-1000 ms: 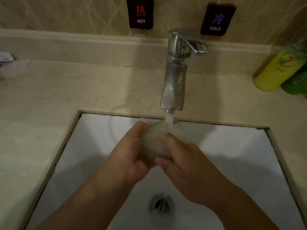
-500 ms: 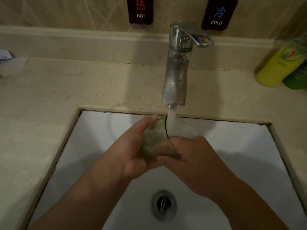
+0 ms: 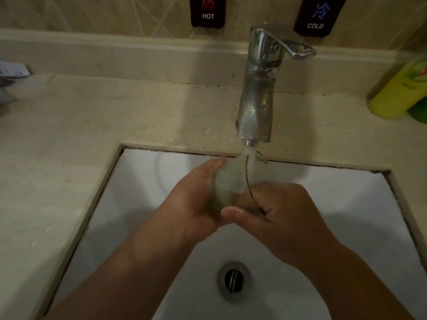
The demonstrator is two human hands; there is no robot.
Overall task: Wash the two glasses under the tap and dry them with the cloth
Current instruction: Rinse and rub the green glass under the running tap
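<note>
Our left hand (image 3: 194, 204) and right hand (image 3: 279, 213) still clasp the glass (image 3: 228, 183) under the tap (image 3: 256, 95); the glass has tilted, its rim now toward the stream.

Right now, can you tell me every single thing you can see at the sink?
glass: one, clear, held under the running water between both hands
tap: one, shiny silver, on the counter behind the basin, water running
sink: one, white, set into the counter
drain: one, metal, at the bottom of the sink
counter: one, beige stone, around the sink
HOT sign: one, dark, on the wall, left of the tap
COLD sign: one, dark, on the wall, right of the tap
bottle: one, yellow, far right on the counter
left hand: one, holding the glass
right hand: one, holding the glass
</note>
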